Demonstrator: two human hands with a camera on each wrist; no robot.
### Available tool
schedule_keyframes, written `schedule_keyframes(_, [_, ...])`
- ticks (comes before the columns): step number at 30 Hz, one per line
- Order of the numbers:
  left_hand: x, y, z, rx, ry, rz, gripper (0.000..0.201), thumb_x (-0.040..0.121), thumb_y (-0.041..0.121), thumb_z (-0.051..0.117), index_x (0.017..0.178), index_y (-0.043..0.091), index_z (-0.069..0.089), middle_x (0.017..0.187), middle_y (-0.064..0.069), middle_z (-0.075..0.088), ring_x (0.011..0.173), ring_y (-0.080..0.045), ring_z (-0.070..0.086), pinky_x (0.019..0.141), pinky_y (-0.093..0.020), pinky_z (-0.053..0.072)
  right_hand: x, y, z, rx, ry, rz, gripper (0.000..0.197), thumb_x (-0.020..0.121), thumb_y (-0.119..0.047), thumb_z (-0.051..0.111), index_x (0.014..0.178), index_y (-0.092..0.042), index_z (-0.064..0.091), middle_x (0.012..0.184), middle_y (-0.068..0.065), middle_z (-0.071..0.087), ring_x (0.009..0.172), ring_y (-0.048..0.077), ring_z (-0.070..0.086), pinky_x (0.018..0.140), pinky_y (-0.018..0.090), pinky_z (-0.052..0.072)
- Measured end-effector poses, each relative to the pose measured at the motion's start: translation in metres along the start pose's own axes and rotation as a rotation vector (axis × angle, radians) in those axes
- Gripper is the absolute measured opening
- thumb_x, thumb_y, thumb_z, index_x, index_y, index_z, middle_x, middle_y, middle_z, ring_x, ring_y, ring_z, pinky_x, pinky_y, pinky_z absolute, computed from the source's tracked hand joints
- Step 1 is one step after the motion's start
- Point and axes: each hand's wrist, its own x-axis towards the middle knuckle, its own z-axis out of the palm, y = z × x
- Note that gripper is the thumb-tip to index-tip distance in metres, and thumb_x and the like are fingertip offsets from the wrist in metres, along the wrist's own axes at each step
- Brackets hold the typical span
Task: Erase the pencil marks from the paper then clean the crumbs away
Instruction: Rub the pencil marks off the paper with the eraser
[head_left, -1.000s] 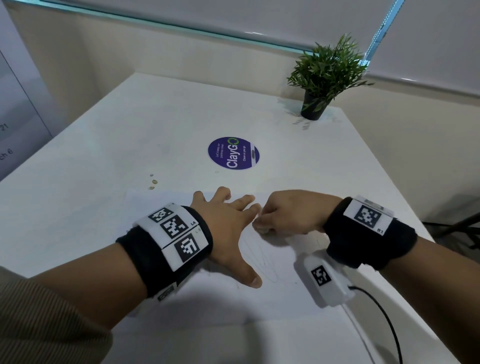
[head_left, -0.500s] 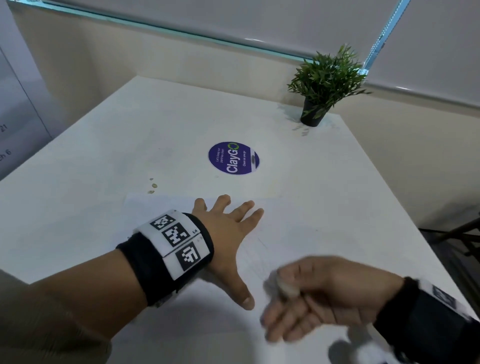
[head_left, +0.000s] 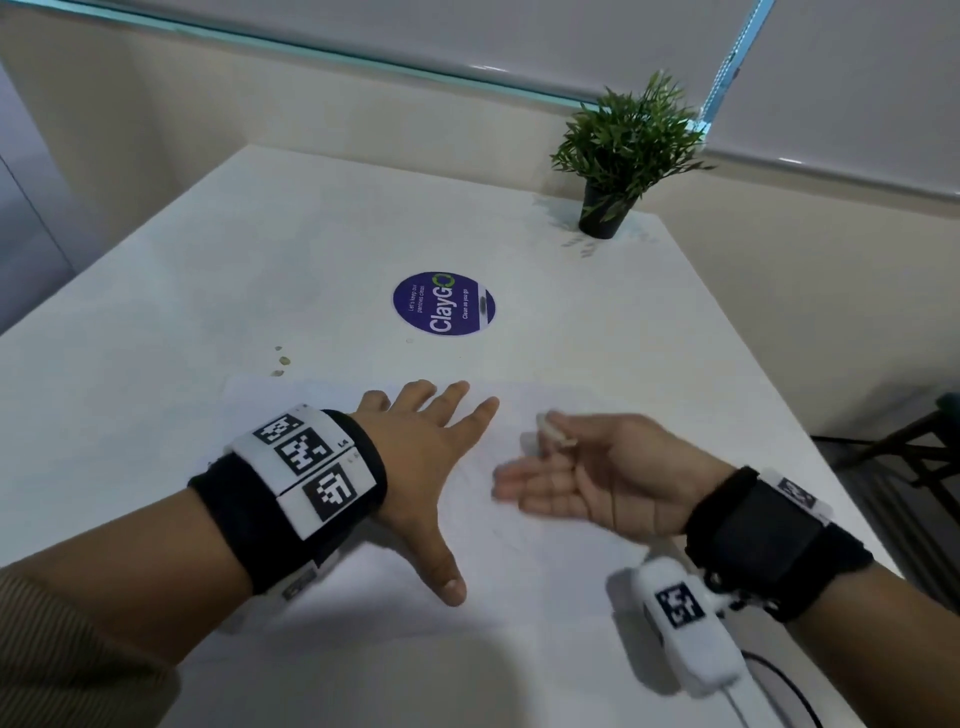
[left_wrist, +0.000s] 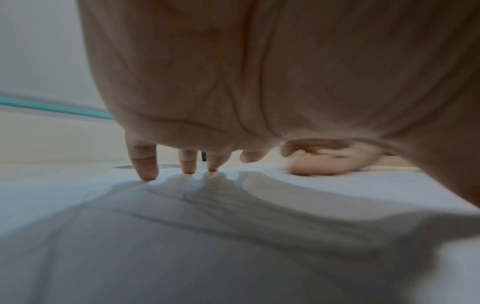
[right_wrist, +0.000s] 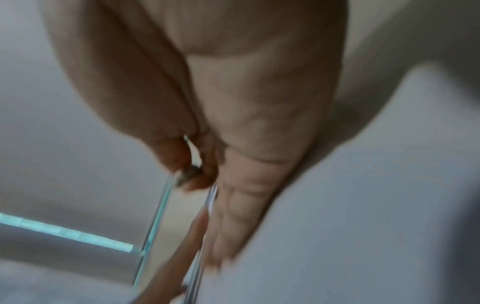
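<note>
Here we are at the white table (head_left: 208, 270), and our left hand (head_left: 426, 457) lies flat on the paper (head_left: 545, 582), fingers (left_wrist: 144, 162) spread wide and straight, tips pressing down. That looks to us like an anchor: the sheet should not slide or crumple while the other hand works beside it.

Our right hand (head_left: 587, 473) is just to the right of the left hand, turned on its side with the little-finger edge toward the paper. Thumb and forefinger pinch a small pale eraser (head_left: 551, 428) up above the sheet, while the other three fingers stretch out straight and close together. We read that as a brushing pose: keep the eraser out of the way and use the free fingers as a broom. The right-wrist view is blurred, but the pinch shows there too.

Faint pencil lines (head_left: 498, 519) show on the paper between the two hands, so in our judgement the rubbing is not fully finished. Crumbs are too small for us to make out.

Beyond the left hand sits a round purple sticker (head_left: 444, 304); further back and to the right of it, a small potted plant (head_left: 618, 161). A few small brownish specks (head_left: 280, 361) lie just beyond the paper's far edge.
</note>
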Motion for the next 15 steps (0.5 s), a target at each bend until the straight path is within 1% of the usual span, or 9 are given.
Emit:
schedule_keyframes(2, [-0.003, -0.001, -0.001, -0.013, -0.012, 0.001, 0.167, 0.042, 0.088, 0.08, 0.153, 0.035, -0.035, 0.168, 0.001, -0.029, 0.156, -0.026, -0.019, 0.124, -0.056, 0.002, 0.008, -0.02, -0.008, 0.172, 0.2, -0.249, 0.035, 0.107, -0.03, 0.049, 0.078, -0.013, 0.056, 0.124, 0.028, 0.068, 0.11, 0.037, 0.075, 0.096, 0.041, 0.06])
schedule_keyframes(3, [-0.004, -0.001, -0.001, -0.018, -0.016, 0.002, 0.168, 0.043, 0.087, 0.08, 0.153, 0.035, -0.035, 0.168, 0.001, -0.029, 0.156, -0.025, -0.02, 0.124, -0.055, 0.001, 0.01, -0.024, -0.009, 0.227, 0.208, -0.327, 0.036, 0.107, -0.03, 0.049, 0.076, -0.014, 0.055, 0.124, 0.027, 0.067, 0.114, 0.039, 0.073, 0.101, 0.043, 0.057])
schedule_keyframes(4, [-0.004, -0.001, -0.002, -0.025, -0.014, 0.005, 0.168, 0.043, 0.086, 0.082, 0.153, 0.034, -0.035, 0.168, 0.0, -0.029, 0.156, -0.025, -0.02, 0.124, -0.055, 0.001, 0.01, -0.023, -0.006, 0.256, 0.155, -0.333, 0.035, 0.105, -0.03, 0.052, 0.074, -0.014, 0.055, 0.122, 0.027, 0.068, 0.115, 0.042, 0.071, 0.104, 0.048, 0.054])
schedule_keyframes(6, [-0.005, -0.001, -0.002, -0.038, -0.01, 0.013, 0.169, 0.044, 0.084, 0.084, 0.153, 0.034, -0.035, 0.168, -0.001, -0.029, 0.157, -0.025, -0.02, 0.124, -0.054, 0.001, 0.008, -0.011, 0.005, 0.165, -0.053, -0.188, 0.03, 0.099, -0.03, 0.057, 0.077, -0.01, 0.058, 0.116, 0.031, 0.07, 0.114, 0.049, 0.069, 0.106, 0.053, 0.052])
schedule_keyframes(9, [-0.004, -0.001, -0.003, -0.054, -0.008, 0.014, 0.172, 0.042, 0.084, 0.084, 0.151, 0.034, -0.039, 0.169, -0.002, -0.027, 0.157, -0.023, -0.018, 0.127, -0.052, 0.004, 0.006, 0.007, 0.013, -0.281, -0.294, 0.095, 0.029, 0.106, -0.031, 0.052, 0.092, -0.005, 0.055, 0.115, 0.031, 0.072, 0.108, 0.044, 0.074, 0.096, 0.044, 0.061])
schedule_keyframes(10, [-0.004, -0.003, -0.003, -0.062, -0.005, 0.012, 0.172, 0.042, 0.084, 0.084, 0.149, 0.035, -0.04, 0.169, -0.003, -0.026, 0.158, -0.023, -0.017, 0.127, -0.051, 0.006, 0.009, 0.003, 0.012, -0.299, -0.268, 0.108, 0.031, 0.108, -0.031, 0.049, 0.091, -0.006, 0.055, 0.115, 0.03, 0.073, 0.107, 0.041, 0.075, 0.093, 0.042, 0.062])
schedule_keyframes(11, [-0.004, -0.004, -0.002, -0.069, 0.0, 0.011, 0.171, 0.042, 0.084, 0.084, 0.149, 0.035, -0.041, 0.17, -0.004, -0.024, 0.158, -0.023, -0.015, 0.127, -0.05, 0.007, 0.014, -0.004, 0.009, -0.222, -0.164, 0.069, 0.033, 0.108, -0.029, 0.049, 0.087, -0.006, 0.057, 0.114, 0.03, 0.073, 0.105, 0.039, 0.076, 0.091, 0.041, 0.064])
schedule_keyframes(13, [-0.006, -0.005, -0.001, -0.084, 0.035, 0.015, 0.169, 0.044, 0.087, 0.081, 0.149, 0.034, -0.04, 0.171, -0.004, -0.02, 0.159, -0.022, -0.01, 0.127, -0.05, 0.011, 0.026, -0.026, -0.003, 0.05, 0.105, -0.147, 0.036, 0.109, -0.027, 0.048, 0.08, -0.009, 0.058, 0.115, 0.03, 0.071, 0.101, 0.037, 0.077, 0.088, 0.041, 0.064])
schedule_keyframes(15, [-0.007, -0.005, 0.0, -0.108, 0.083, 0.02, 0.165, 0.048, 0.087, 0.079, 0.152, 0.031, -0.038, 0.172, -0.003, -0.015, 0.159, -0.021, -0.005, 0.127, -0.048, 0.014, 0.03, -0.042, -0.01, 0.243, 0.257, -0.374, 0.039, 0.11, -0.028, 0.047, 0.075, -0.014, 0.055, 0.12, 0.026, 0.069, 0.101, 0.035, 0.077, 0.089, 0.04, 0.062])
